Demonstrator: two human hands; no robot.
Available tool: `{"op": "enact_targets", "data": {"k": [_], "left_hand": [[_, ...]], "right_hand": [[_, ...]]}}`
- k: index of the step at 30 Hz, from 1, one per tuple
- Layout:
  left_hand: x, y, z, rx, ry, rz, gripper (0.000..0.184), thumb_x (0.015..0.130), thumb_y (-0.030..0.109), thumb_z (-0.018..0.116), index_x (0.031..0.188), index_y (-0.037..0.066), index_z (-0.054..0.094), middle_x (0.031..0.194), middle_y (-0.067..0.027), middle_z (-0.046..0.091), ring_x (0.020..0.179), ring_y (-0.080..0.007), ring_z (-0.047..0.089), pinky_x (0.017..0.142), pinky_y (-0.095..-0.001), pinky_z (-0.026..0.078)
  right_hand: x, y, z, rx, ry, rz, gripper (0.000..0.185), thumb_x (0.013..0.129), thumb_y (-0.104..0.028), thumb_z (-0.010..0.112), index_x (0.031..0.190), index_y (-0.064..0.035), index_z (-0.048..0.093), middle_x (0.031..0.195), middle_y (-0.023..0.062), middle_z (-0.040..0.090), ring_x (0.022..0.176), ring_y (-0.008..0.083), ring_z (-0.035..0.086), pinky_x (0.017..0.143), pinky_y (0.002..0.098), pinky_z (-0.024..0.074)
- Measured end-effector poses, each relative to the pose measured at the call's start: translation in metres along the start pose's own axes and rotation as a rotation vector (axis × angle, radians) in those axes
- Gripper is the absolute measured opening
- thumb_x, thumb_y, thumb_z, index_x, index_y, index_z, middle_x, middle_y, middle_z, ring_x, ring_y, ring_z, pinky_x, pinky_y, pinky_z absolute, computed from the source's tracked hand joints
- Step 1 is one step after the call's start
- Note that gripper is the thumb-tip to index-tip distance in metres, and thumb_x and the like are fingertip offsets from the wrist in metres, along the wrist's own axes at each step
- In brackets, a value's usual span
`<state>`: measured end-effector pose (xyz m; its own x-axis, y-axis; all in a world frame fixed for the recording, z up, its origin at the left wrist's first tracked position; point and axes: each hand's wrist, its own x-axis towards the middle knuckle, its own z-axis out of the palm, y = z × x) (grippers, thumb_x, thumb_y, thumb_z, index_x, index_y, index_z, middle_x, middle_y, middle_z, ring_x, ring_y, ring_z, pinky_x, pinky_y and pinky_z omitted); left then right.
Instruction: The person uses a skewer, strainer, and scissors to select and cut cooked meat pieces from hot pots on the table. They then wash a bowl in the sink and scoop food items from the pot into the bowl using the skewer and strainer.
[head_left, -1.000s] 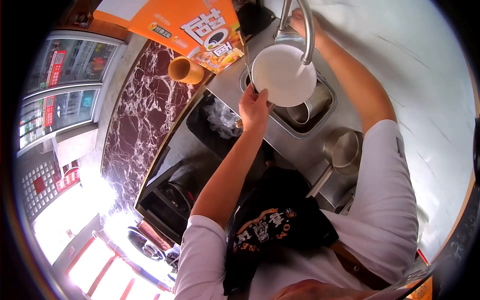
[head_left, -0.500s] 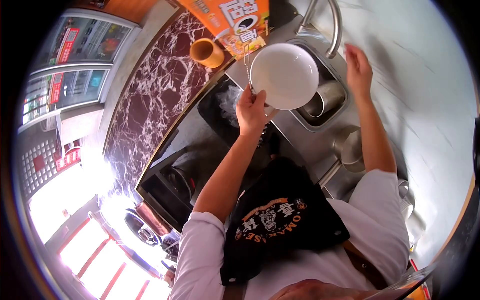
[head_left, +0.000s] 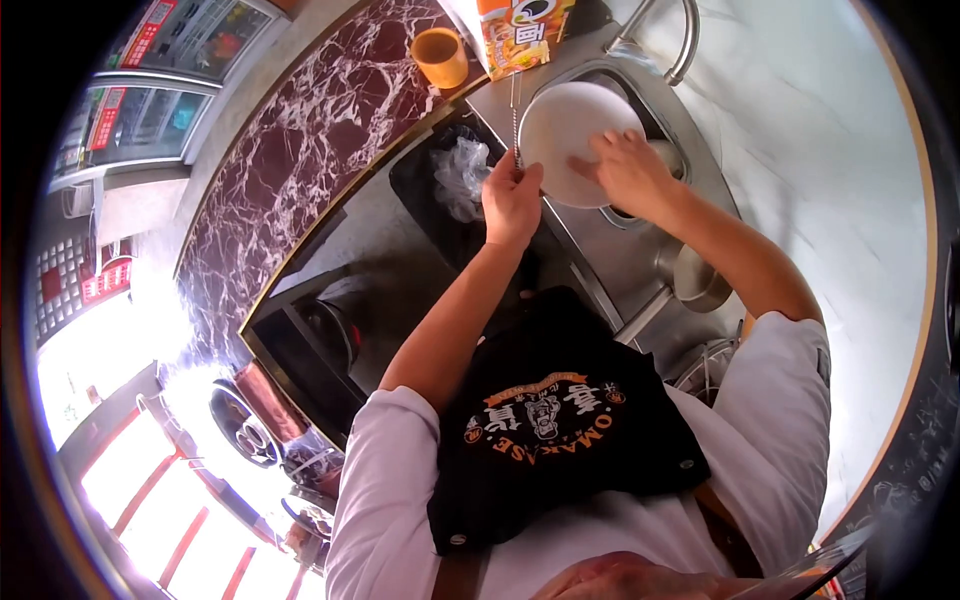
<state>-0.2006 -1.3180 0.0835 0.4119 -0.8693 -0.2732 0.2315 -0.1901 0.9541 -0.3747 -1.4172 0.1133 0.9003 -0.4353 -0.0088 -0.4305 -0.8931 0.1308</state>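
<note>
My left hand is closed on the left edge of a round white bowl, its thumb at the rim. A thin twisted metal wire stands up beside the same fingers; whether they hold it too, I cannot tell. Over the face of the bowl lies my right hand, fingers apart and bent a little, with nothing seen in it. The bowl hangs above a metal sink and hides much of it. Part of a metal container shows in the sink, behind my right hand.
A curved tap rises at the sink's far side. On the left are a marbled counter, a yellow-brown cup and an orange noodle packet. Crumpled clear plastic lies near my left wrist. A metal pot stands below my right forearm.
My right hand has moved from beside the tap, leftward onto the bowl's face. My left hand keeps hold of the bowl. The whole view has shifted slightly.
</note>
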Motion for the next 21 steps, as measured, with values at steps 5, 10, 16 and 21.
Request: {"op": "enact_targets", "data": {"k": [5,10,16,21], "left_hand": [[-0.011,0.009,-0.001,-0.028,0.014,0.042,0.022,0.086,0.009,0.058,0.105,-0.001,0.064,0.068,0.0011,0.057,0.059,-0.0046,0.049,0.054,-0.0227,0.039],[-0.026,0.027,-0.005,0.099,0.004,-0.017,0.026,0.086,0.008,0.057,0.110,-0.002,0.062,0.070,0.0004,0.059,0.061,-0.0052,0.050,0.056,-0.0221,0.041],[-0.034,0.013,-0.007,0.137,-0.001,0.063,0.027,0.086,0.008,0.057,0.111,-0.001,0.063,0.070,0.0002,0.060,0.061,-0.0055,0.050,0.057,-0.0232,0.042],[-0.040,0.008,-0.005,0.232,0.044,0.091,0.030,0.084,0.010,0.057,0.112,-0.001,0.062,0.069,-0.0029,0.060,0.061,-0.0076,0.051,0.059,-0.0251,0.044]], "right_hand": [[0.008,0.001,-0.010,0.057,0.000,0.056,0.046,0.083,-0.015,0.052,0.126,-0.0248,0.062,0.094,0.0041,0.051,0.095,0.0226,0.051,0.080,0.0357,0.0403],[0.008,-0.001,-0.009,0.069,0.074,0.145,0.045,0.081,-0.012,0.052,0.122,-0.0262,0.064,0.092,0.0045,0.051,0.093,0.0238,0.051,0.080,0.0355,0.0407],[-0.003,-0.019,-0.009,0.094,0.017,0.084,0.043,0.083,-0.013,0.053,0.122,-0.0275,0.065,0.092,0.0038,0.051,0.092,0.0239,0.051,0.078,0.0376,0.0402],[-0.020,-0.023,-0.002,0.062,-0.046,0.089,0.041,0.081,-0.014,0.055,0.119,-0.0280,0.066,0.094,0.0037,0.051,0.095,0.0240,0.051,0.079,0.0376,0.0401]]}}
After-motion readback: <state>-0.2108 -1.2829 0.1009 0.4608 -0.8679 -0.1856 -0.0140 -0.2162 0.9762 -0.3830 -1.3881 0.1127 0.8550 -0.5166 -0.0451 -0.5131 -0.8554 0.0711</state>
